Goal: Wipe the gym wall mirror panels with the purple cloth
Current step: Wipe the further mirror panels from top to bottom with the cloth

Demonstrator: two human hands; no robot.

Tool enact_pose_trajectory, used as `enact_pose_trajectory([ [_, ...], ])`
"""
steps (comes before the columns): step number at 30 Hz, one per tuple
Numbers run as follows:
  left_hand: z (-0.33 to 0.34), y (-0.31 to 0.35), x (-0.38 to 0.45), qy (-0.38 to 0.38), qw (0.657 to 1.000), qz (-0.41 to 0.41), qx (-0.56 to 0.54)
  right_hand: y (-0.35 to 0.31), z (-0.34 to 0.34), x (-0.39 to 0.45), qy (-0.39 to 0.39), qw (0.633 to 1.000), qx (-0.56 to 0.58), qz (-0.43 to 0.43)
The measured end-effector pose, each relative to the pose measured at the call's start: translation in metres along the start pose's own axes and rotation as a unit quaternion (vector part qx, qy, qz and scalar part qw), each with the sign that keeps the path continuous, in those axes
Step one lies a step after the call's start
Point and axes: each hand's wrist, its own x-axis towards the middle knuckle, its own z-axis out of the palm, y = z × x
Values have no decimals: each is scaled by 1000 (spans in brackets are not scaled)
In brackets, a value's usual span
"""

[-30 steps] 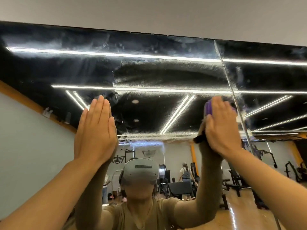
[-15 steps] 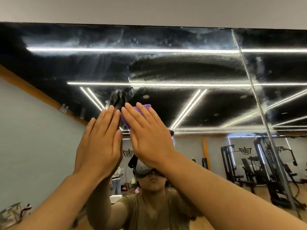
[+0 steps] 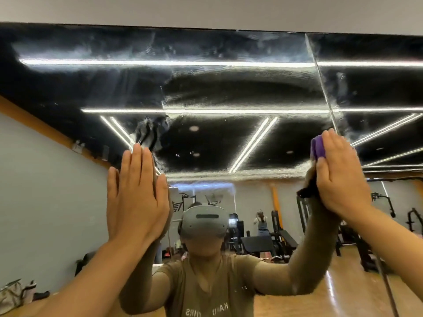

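Sweeping rightward since half a second ago, the flat right hand (image 3: 341, 170) presses the folded purple cloth (image 3: 317, 147) against the wall mirror (image 3: 229, 143) near the panel seam (image 3: 320, 81); smears above remain. The left hand (image 3: 137, 193) braces flat, fingers straight.

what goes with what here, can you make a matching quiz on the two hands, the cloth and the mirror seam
Things:
1. left hand
2. right hand
3. purple cloth
4. mirror seam

States:
A. runs slanted down the glass at upper right
B. flat on the glass, holding nothing
C. pressed against the mirror under a palm
D. flat, pressing the cloth to the glass

Pairs: 1-B, 2-D, 3-C, 4-A
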Motion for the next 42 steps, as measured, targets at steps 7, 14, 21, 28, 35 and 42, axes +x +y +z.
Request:
enact_pose_trajectory([
  [7, 2, -4, -3, -5, 1000, 13, -4, 8, 3, -4, 20, 1000, -2, 22],
  [14, 5, -11, -5, -1, 999, 36, 24, -76, 40, -27, -8, 994, 14, -106],
  [21, 0, -19, -4, 2, 998, 63, 21, -165, 86, -62, -35, 972, 35, -231],
  [28, -17, -53, -2, -38, 985, 164, 26, -190, 101, -83, -58, 933, -5, -356],
  [35, -12, -57, -7, -21, 985, 167, 29, -206, 102, -57, -47, 964, 10, -261],
  [42, -9, -56, -8, -9, 986, 161, 36, -221, 90, 6, -76, 981, -17, -176],
])
